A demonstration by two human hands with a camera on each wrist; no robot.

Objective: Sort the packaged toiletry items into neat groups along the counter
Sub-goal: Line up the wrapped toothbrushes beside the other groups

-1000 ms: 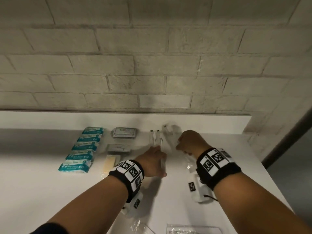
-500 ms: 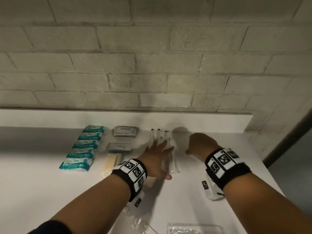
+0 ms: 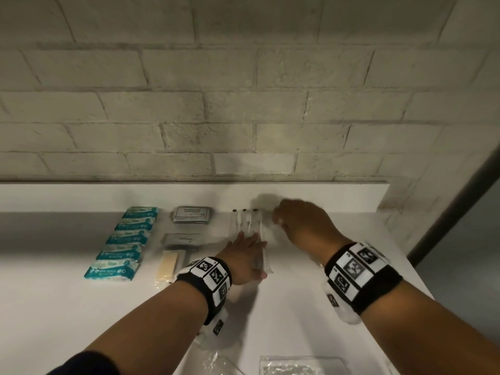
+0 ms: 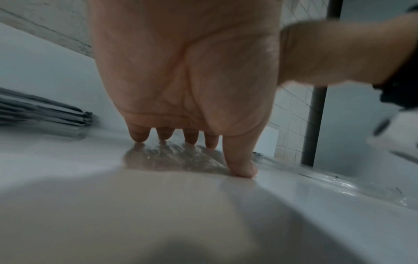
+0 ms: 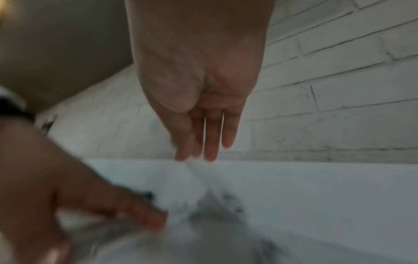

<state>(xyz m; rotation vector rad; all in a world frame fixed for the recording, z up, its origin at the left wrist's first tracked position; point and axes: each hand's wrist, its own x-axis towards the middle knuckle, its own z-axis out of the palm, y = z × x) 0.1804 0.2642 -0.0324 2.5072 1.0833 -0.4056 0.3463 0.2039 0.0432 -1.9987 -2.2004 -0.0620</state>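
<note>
Several clear-wrapped toothbrushes (image 3: 244,220) with black tips lie side by side on the white counter (image 3: 54,307). My left hand (image 3: 250,238) lies flat on their near ends. In the left wrist view its straight fingers (image 4: 140,135) press on the crinkled clear wrappers (image 4: 172,159), and the thumb touches the counter. My right hand (image 3: 297,223) hovers at the far right end of that group. Its straight fingers (image 5: 210,153) are held close together and point down at the blurred wrappers (image 5: 203,210), with nothing plainly held.
A column of teal packets (image 3: 127,239) lies at the left, with grey packets (image 3: 191,214) and a yellow bar in clear wrap (image 3: 169,265) beside it. Clear bags (image 3: 303,366) lie at the near edge. A brick wall rises behind the ledge (image 3: 81,196). The counter ends at the right.
My left hand uncurled and now lies flat on the toothbrushes. A third wrapped toothbrush has joined the row. My right hand drew back, then moved forward to the group's far end.
</note>
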